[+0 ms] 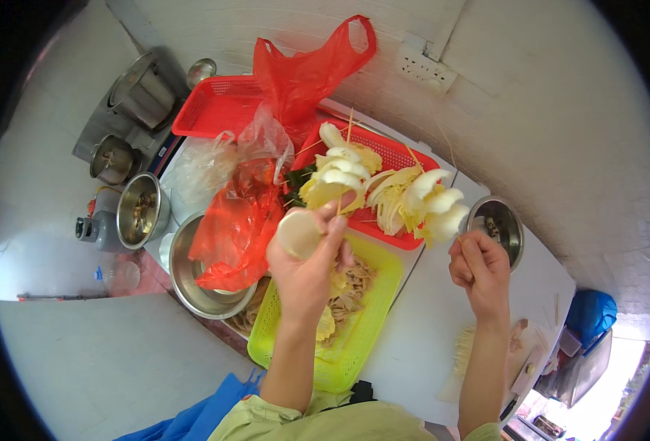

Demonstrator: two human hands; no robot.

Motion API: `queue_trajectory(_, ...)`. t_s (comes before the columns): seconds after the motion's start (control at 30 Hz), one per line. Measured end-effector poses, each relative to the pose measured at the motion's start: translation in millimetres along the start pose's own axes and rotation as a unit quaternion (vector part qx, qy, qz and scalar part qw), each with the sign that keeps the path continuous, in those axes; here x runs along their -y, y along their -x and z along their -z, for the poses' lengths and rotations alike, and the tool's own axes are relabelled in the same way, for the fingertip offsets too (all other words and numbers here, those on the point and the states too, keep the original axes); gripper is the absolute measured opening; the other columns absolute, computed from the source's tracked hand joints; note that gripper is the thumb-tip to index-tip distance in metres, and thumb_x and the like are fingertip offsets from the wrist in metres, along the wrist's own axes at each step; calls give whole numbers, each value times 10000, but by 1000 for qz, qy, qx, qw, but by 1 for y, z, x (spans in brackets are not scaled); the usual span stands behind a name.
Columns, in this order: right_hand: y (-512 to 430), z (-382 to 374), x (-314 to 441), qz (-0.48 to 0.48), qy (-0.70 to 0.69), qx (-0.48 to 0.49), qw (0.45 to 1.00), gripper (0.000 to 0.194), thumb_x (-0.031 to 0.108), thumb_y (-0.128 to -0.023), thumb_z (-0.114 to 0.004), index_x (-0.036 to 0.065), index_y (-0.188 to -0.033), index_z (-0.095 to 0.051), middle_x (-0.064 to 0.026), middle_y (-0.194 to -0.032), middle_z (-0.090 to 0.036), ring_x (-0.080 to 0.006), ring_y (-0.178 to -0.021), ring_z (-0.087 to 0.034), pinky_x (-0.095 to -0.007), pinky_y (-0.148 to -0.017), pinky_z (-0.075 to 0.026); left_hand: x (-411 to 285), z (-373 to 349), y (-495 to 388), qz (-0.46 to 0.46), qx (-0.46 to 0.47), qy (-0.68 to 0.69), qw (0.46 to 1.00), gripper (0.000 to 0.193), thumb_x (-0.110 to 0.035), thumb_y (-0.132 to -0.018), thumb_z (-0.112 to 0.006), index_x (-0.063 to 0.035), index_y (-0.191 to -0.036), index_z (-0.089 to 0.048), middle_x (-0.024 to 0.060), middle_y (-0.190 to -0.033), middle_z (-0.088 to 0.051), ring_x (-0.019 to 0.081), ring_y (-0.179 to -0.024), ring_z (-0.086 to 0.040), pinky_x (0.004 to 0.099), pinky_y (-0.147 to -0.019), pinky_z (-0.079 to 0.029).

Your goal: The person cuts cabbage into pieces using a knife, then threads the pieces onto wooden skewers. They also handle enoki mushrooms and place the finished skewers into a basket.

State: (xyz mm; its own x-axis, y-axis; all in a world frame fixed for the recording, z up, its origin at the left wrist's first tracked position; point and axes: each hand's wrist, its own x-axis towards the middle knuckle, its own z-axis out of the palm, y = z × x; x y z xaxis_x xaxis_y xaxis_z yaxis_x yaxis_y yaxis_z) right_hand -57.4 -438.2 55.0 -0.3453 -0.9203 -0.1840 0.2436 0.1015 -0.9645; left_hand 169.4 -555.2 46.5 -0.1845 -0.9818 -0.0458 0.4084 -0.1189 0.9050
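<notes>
My left hand point(305, 264) grips the bottom of a wooden skewer threaded with white and yellow cabbage leaves point(340, 175). A pale, rounded piece point(299, 234) also rests in that hand; whether it is cabbage I cannot tell. To the right, my right hand point(479, 267) pinches the stick end of a second skewer of cabbage leaves point(438, 206). Both bunches are over a red plastic basket point(428, 161), where more skewered food lies partly hidden. Beneath my left forearm is a yellow-green plastic basket point(380, 306) holding brownish shredded food point(352, 292) and loose cabbage leaf.
Red plastic bags point(236, 220) lie beside a large steel bowl point(184, 275). A smaller steel bowl point(509, 218) stands by the wall. At right are a cleaver point(526, 369), enoki mushrooms point(463, 350) and loose sticks. Pots point(148, 99) stand at back left.
</notes>
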Motion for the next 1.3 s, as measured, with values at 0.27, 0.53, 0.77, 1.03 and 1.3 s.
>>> queue_trajectory(0.27, 52, 12, 7, -24, -29, -30, 999, 295, 185, -1112, -526, -20, -914, -601, 43, -597, -388, -58, -514, -287, -259, -483, -222, 48, -10, -8, 123, 37, -192, 973, 190, -90, -966, -734, 9, -1104, -650, 69, -923, -717, 104, -662, -638, 287, -574, -491)
queue_trajectory(0.53, 107, 19, 7, -56, -147, 28, 987, 318, 245, -1112, -536, -6, -925, -593, 66, -578, -351, -54, -483, -267, -254, -447, -197, 34, 17, 56, 207, -6, 71, 976, 250, -208, -999, -609, -7, -1147, -612, 90, -912, -664, 177, -770, -648, 331, -654, -528)
queue_trajectory(0.77, 156, 27, 5, -31, -283, 95, 954, 279, 228, -1115, -512, -32, -1053, -589, 67, -545, -289, -64, -465, -274, -251, -395, -194, 5, 15, 96, 220, 90, 155, 959, 241, -146, -1018, -568, 23, -1186, -607, 114, -961, -677, 199, -796, -680, 366, -672, -587)
queue_trajectory(1.03, 222, 20, 13, 17, -297, 72, 952, 250, 198, -1108, -511, -29, -1044, -595, 71, -538, -277, -71, -425, -254, -255, -393, -198, -25, 1, 137, 171, 93, 139, 971, 283, -41, -964, -744, 33, -1209, -621, 121, -992, -736, 195, -794, -748, 368, -649, -679)
queue_trajectory(1.3, 284, -9, 23, 30, -19, -61, 997, 233, 124, -1063, -600, -62, -937, -663, 46, -554, -398, -42, -456, -296, -256, -456, -203, -20, 0, 187, 104, 62, 78, 990, 196, -40, -957, -762, 17, -1121, -672, 84, -994, -716, 131, -814, -714, 327, -610, -660)
